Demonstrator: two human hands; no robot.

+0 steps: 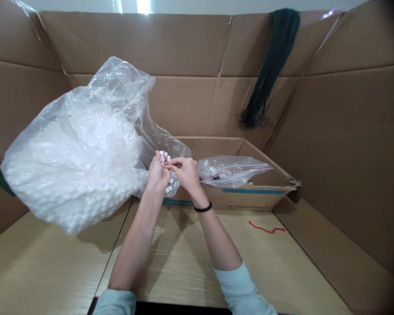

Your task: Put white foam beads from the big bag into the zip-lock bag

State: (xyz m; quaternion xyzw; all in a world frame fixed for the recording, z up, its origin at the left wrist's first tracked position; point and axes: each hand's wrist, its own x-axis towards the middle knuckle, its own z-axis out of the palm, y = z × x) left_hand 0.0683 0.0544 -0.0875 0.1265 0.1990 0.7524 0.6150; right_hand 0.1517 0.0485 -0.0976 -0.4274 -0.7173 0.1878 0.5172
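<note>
Between tall cardboard walls (190, 48), over a pale tabletop (184, 245), the hands (172, 173) work close together.

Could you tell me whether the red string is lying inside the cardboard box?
No, the red string lies on the tabletop, in front of the open box.

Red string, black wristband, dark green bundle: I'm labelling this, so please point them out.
Red string (272, 232): head view, mid-length.
Black wristband (203, 210): head view, band's near side.
Dark green bundle (277, 54): head view, middle of its strands.
</note>
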